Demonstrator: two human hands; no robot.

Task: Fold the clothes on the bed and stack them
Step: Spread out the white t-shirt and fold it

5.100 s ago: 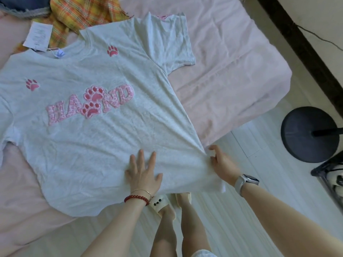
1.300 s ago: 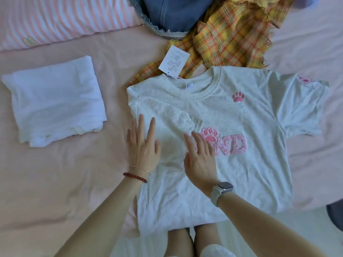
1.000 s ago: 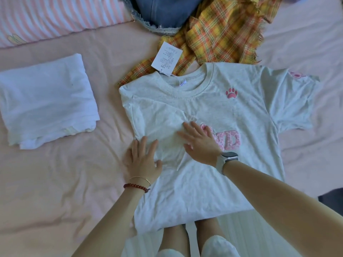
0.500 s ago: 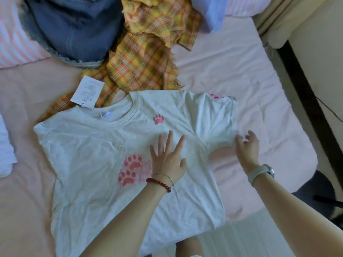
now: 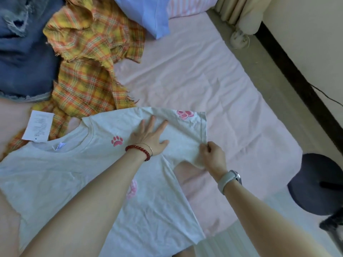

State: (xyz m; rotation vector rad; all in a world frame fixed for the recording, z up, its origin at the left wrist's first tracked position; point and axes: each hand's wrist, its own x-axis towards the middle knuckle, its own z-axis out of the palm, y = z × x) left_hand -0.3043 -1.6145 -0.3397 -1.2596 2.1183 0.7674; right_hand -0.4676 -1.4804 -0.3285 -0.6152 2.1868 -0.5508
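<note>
Grey T-shirt [image 5: 78,175] lies flat on the pink bed [image 5: 213,86], near side; left hand [image 5: 148,136] presses it with straight fingers; right hand [image 5: 213,157] pinches the right sleeve [image 5: 187,130] hem; plaid cloth [image 5: 89,58] lies beyond.

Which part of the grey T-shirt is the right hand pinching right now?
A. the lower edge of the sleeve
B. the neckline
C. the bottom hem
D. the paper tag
A: the right hand pinches the lower edge of the grey T-shirt sleeve, while the left hand presses flat near the shoulder.
</note>
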